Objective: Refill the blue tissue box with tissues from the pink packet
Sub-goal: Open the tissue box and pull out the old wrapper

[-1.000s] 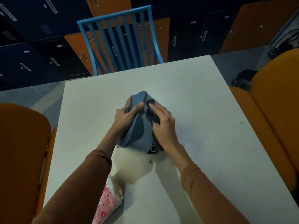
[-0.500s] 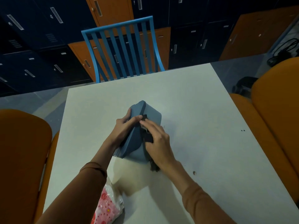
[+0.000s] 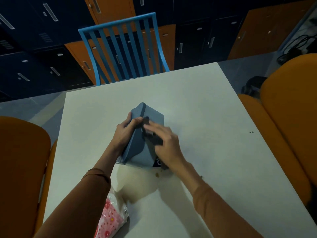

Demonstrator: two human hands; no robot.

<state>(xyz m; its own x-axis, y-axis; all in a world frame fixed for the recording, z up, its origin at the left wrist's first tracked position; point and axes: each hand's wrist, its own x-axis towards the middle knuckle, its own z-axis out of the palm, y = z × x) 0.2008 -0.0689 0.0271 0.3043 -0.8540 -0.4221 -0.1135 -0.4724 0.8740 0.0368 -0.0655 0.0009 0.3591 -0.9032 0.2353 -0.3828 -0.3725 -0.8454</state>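
The blue tissue box [image 3: 137, 148] stands tilted on its edge in the middle of the white table [image 3: 205, 117]. My left hand [image 3: 124, 132] grips its left side, thumb on the top seam. My right hand [image 3: 165, 140] lies over the box's right face, blurred, its fingers at a dark strap or flap [image 3: 151, 136] there; whether they pinch it I cannot tell. The pink flowered packet [image 3: 111, 219] lies at the table's near edge, partly under my left forearm.
A blue slatted chair [image 3: 123, 48] stands at the table's far side. Orange seats sit at the left [image 3: 22, 160] and right [image 3: 288, 117]. Small crumbs [image 3: 157, 175] and a pale stain lie just in front of the box. Dark and orange lockers fill the background.
My right hand has slid along the box's right face toward me and now blurs with motion. The left hand keeps its grip on the box.
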